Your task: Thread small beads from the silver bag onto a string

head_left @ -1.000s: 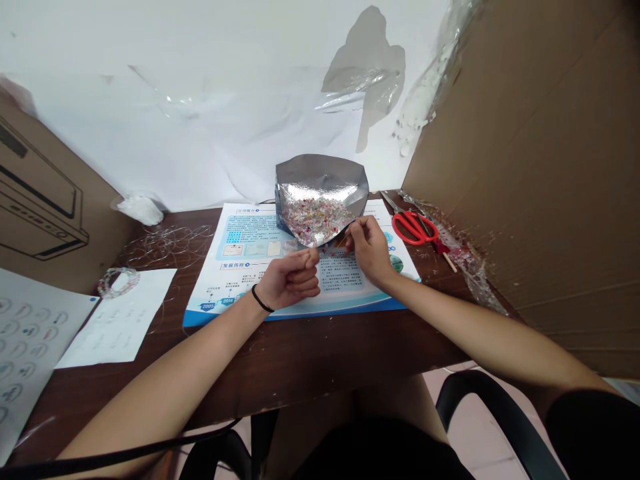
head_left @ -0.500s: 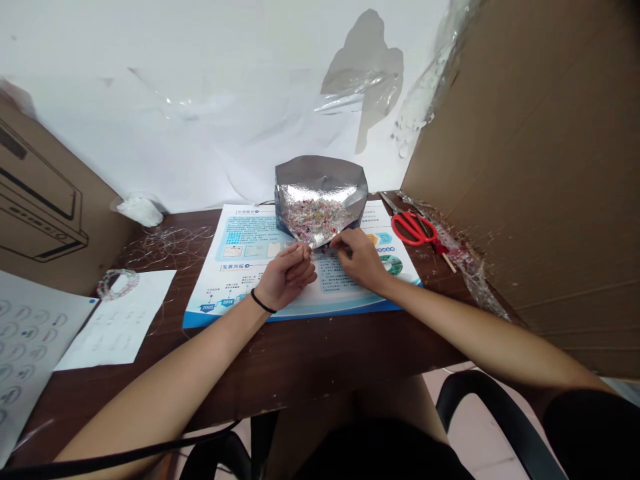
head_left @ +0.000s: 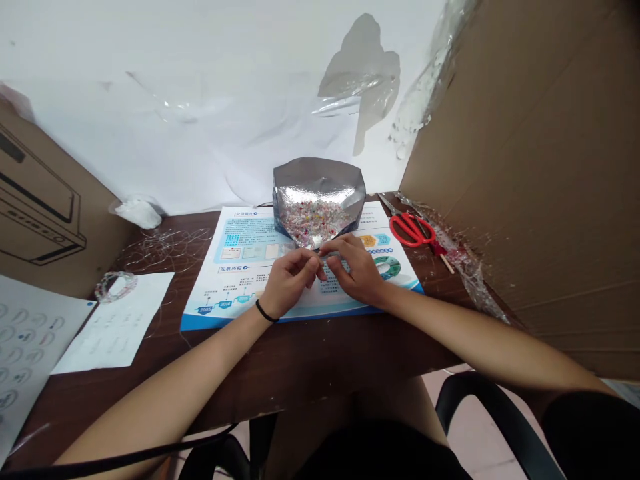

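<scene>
Both hands have drawn closer together since the earlier frame, and the left hand has come up from its loose curl to meet the right hand just below the tip of a silver foil pouch. Fingertips of each hand are pinched together, and the two pinches nearly touch; anything fine held between them is too small to tell. A black wristband circles the left wrist. The pouch stands slumped and creased, its metallic film gaping open towards the person, on a glossy printed poster with blue panels and a timeline. Inside lies a heap of tiny multicoloured beads, mostly pale with red flecks. The poster lies on a dark wooden table, scuffed and scattered with fine clear threads in a loose tangle at the left. Near them sit a ring of beads, a white tissue wad, a sheet of white paper and a sheet printed with circles. Red-handled scissors lie to the right beside a wooden stick and crumpled clear plastic, walled in by a corrugated cardboard panel, with a printed cardboard box at the far left
</scene>
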Action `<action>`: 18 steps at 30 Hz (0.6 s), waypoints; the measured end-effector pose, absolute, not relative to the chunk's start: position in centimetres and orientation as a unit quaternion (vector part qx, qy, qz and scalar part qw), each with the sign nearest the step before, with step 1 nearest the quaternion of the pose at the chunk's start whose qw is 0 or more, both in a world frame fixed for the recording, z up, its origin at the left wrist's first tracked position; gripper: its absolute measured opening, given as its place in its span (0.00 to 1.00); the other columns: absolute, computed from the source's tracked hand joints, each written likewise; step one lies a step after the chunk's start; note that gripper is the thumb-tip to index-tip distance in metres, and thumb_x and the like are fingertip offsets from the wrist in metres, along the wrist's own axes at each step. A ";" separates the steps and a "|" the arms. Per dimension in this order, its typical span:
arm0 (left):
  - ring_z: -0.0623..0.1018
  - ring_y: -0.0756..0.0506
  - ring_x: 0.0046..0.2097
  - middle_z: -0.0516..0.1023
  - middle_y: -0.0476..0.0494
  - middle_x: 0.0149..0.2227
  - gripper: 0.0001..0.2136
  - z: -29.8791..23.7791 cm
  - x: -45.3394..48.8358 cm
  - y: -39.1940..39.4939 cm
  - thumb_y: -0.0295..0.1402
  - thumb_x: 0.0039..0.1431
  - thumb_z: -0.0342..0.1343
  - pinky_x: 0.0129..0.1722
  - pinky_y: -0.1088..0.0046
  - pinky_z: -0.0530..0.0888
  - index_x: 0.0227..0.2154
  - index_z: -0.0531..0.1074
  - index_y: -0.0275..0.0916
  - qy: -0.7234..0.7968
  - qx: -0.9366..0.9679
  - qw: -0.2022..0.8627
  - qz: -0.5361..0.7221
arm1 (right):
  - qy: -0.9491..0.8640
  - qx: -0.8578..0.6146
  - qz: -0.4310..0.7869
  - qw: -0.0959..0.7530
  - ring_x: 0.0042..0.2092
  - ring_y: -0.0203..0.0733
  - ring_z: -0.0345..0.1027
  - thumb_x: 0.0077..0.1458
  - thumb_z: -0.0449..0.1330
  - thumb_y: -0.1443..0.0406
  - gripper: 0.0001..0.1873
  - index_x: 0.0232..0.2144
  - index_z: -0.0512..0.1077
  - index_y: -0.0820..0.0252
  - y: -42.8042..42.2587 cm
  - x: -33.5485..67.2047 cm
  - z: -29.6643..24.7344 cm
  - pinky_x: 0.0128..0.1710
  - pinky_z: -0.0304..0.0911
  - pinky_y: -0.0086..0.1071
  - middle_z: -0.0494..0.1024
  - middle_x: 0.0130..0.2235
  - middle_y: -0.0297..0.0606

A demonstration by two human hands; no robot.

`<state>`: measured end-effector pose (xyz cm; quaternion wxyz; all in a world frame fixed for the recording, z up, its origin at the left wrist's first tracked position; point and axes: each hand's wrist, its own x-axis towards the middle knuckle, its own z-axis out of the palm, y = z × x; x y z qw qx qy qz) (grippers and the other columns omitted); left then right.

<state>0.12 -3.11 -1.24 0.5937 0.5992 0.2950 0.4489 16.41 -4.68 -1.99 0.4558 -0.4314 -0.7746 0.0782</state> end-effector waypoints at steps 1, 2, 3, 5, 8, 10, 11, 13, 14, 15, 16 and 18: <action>0.66 0.54 0.23 0.73 0.46 0.23 0.09 -1.2 0.1 -3.1 0.36 0.52 0.58 0.25 0.77 0.62 0.24 0.72 0.35 0.310 0.620 0.560 0.454 | -0.782 -0.416 0.093 0.455 0.43 0.41 0.64 0.59 0.49 0.60 0.11 0.41 0.66 0.53 -4.7 16.4 -2.0 0.46 0.57 0.39 0.74 0.38 0.37; 0.66 0.53 0.25 0.72 0.47 0.24 0.07 -1.1 0.1 -3.1 0.34 0.52 0.59 0.27 0.76 0.62 0.23 0.73 0.36 0.327 0.640 0.522 0.459 | -0.788 -0.404 0.106 0.453 0.43 0.41 0.64 0.58 0.49 0.58 0.12 0.42 0.66 0.54 -4.8 16.4 -2.0 0.46 0.58 0.39 0.74 0.38 0.38; 0.66 0.53 0.26 0.72 0.47 0.24 0.06 -1.0 0.1 -3.2 0.33 0.51 0.59 0.29 0.76 0.62 0.23 0.74 0.36 0.343 0.660 0.481 0.464 | -0.791 -0.397 0.118 0.451 0.43 0.41 0.64 0.58 0.50 0.56 0.14 0.42 0.67 0.55 -4.7 16.4 -2.1 0.46 0.59 0.39 0.73 0.38 0.39; 0.65 0.51 0.28 0.70 0.47 0.26 0.03 -0.9 0.2 -3.2 0.31 0.50 0.60 0.30 0.75 0.61 0.24 0.76 0.38 0.372 0.686 0.401 0.479 | -0.787 -0.395 0.144 0.452 0.42 0.41 0.66 0.56 0.53 0.54 0.16 0.42 0.67 0.56 -4.6 16.4 -2.2 0.45 0.60 0.38 0.74 0.38 0.40; 0.65 0.49 0.31 0.69 0.46 0.28 0.01 -0.8 0.3 -3.3 0.28 0.47 0.61 0.32 0.73 0.62 0.24 0.77 0.41 0.387 0.691 0.336 0.510 | -0.762 -0.405 0.203 0.463 0.40 0.38 0.69 0.54 0.56 0.56 0.16 0.44 0.68 0.54 -4.6 16.3 -2.3 0.43 0.62 0.36 0.75 0.37 0.36; 0.65 0.48 0.32 0.69 0.46 0.27 0.02 -0.9 0.3 -3.3 0.28 0.46 0.61 0.34 0.72 0.62 0.24 0.77 0.42 0.389 0.688 0.327 0.518 | -0.748 -0.411 0.232 0.466 0.39 0.37 0.71 0.54 0.57 0.57 0.16 0.45 0.68 0.53 -4.6 16.1 -2.4 0.43 0.63 0.35 0.76 0.35 0.34; 0.65 0.47 0.32 0.69 0.46 0.27 0.02 -1.0 0.3 -3.3 0.28 0.47 0.61 0.34 0.72 0.62 0.24 0.77 0.42 0.390 0.690 0.325 0.516 | -0.745 -0.415 0.236 0.466 0.39 0.36 0.71 0.54 0.57 0.58 0.15 0.44 0.69 0.53 -4.5 16.1 -2.4 0.42 0.63 0.35 0.76 0.35 0.34; 0.65 0.47 0.32 0.69 0.46 0.27 0.02 -1.2 0.2 -3.0 0.29 0.48 0.61 0.35 0.71 0.62 0.25 0.77 0.42 0.396 0.696 0.316 0.510 | -0.748 -0.431 0.212 0.458 0.38 0.36 0.70 0.55 0.56 0.60 0.11 0.40 0.71 0.53 -4.2 16.2 -2.6 0.41 0.64 0.34 0.76 0.34 0.34; 0.65 0.47 0.32 0.70 0.45 0.28 0.02 -1.3 0.1 -2.8 0.30 0.48 0.60 0.36 0.71 0.63 0.25 0.77 0.42 0.398 0.700 0.305 0.509 | -0.754 -0.443 0.183 0.450 0.37 0.37 0.69 0.55 0.56 0.61 0.09 0.37 0.73 0.54 -4.0 16.4 -2.7 0.40 0.63 0.35 0.76 0.34 0.35; 0.66 0.46 0.33 0.70 0.45 0.28 0.02 -1.3 -0.1 -2.5 0.30 0.49 0.60 0.37 0.70 0.63 0.26 0.77 0.43 0.398 0.708 0.287 0.507 | -0.760 -0.455 0.146 0.441 0.37 0.38 0.69 0.55 0.56 0.61 0.07 0.34 0.74 0.54 -3.7 16.6 -2.7 0.40 0.63 0.36 0.76 0.33 0.35; 0.67 0.45 0.34 0.71 0.44 0.30 0.02 -1.4 -0.3 -2.1 0.31 0.49 0.59 0.39 0.69 0.63 0.26 0.77 0.43 0.395 0.725 0.260 0.501 | -0.766 -0.464 0.102 0.432 0.37 0.39 0.68 0.55 0.56 0.61 0.07 0.31 0.74 0.54 -3.3 16.9 -2.7 0.40 0.62 0.37 0.75 0.32 0.35; 0.68 0.42 0.39 0.74 0.42 0.34 0.03 -1.4 -0.8 -1.3 0.31 0.50 0.58 0.44 0.65 0.61 0.28 0.77 0.44 0.384 0.775 0.183 0.468 | -0.769 -0.475 0.032 0.427 0.39 0.41 0.68 0.56 0.54 0.62 0.08 0.30 0.73 0.52 -2.7 17.5 -2.6 0.42 0.60 0.40 0.76 0.31 0.35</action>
